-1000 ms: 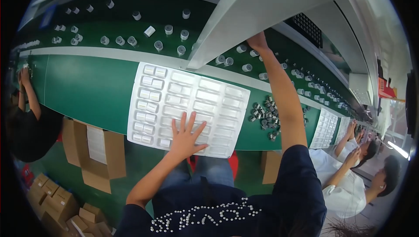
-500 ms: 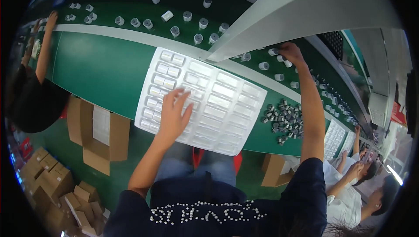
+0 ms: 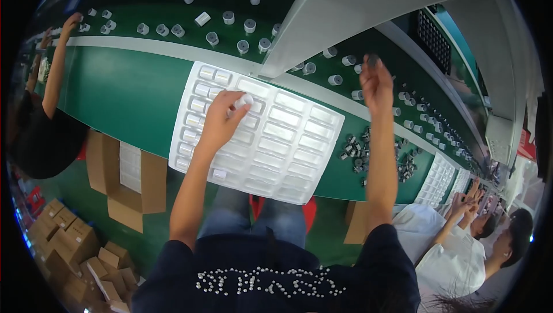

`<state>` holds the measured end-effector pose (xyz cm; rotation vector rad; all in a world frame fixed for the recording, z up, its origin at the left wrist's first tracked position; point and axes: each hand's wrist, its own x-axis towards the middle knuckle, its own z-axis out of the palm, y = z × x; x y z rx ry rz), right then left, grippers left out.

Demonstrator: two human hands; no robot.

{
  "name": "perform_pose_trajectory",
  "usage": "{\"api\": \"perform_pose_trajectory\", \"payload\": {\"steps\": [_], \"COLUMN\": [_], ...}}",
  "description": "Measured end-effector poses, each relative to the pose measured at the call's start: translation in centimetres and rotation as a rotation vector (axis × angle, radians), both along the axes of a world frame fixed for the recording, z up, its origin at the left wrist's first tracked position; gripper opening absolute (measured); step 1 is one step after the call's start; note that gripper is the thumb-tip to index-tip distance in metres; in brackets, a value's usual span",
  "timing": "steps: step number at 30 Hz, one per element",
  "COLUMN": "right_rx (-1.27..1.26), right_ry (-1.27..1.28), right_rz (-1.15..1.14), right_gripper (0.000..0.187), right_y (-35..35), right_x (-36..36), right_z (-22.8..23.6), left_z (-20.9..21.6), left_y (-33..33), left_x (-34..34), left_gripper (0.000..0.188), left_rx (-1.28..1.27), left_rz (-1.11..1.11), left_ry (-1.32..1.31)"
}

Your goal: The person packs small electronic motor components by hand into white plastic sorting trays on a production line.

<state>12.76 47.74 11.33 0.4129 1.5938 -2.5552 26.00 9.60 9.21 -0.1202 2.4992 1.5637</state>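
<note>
A white plastic tray point(image 3: 282, 166) with rows of oblong pockets lies tilted on the green bench before me. Small white cylinders point(image 3: 203, 89) fill its left column in pairs. Over the second column, near the far side, my left hand point(image 3: 220, 121) pinches a white cylinder point(image 3: 245, 100) at a pocket; I cannot tell if it touches the tray. Farther right, my right hand point(image 3: 377, 88) is raised above the conveyor point(image 3: 345, 45), fingertips closed round a dark-ended cylinder point(image 3: 372, 60). One more cylinder point(image 3: 219, 173) sits in a near pocket beside my left forearm.
A heap of dark small parts point(image 3: 358, 154) lies right of the tray. Many upright cylinders point(image 3: 228, 17) stand on the conveyor. A grey metal post point(image 3: 322, 16) slants across it. Open cardboard boxes point(image 3: 154, 183) stand below the bench. Co-workers sit left and right.
My left hand, open above the tray before, has closed on a white cylinder and moved toward the far side. My right hand has lifted off the conveyor with a cylinder. The view has shifted slightly.
</note>
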Motion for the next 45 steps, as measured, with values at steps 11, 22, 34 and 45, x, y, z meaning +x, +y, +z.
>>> {"api": "perform_pose_trajectory", "payload": {"steps": [11,22,34,45], "right_rx": [-0.581,-0.257,0.446,0.701], "right_ry": [-0.308,-0.152,0.267,0.440], "right_rz": [-0.156,-0.040,-0.241,-0.292], "right_gripper": [0.032,0.047,0.046,0.045], "right_y": [-12.5,-11.9,-9.5,-10.1], "right_x": [16.1,22.3,23.8,23.3], "right_z": [2.2,6.3,6.0,4.5], "left_z": [3.8,6.7,9.1,8.7], "left_y": [5.9,10.6,13.5,13.3], "left_x": [2.7,3.9,3.7,3.9], "left_gripper": [0.038,0.033,0.034,0.029], "left_rx": [1.460,1.215,1.192,1.080], "left_rz": [0.488,0.283,0.098,0.065], "left_ry": [-0.532,-0.662,-0.656,-0.635]}}
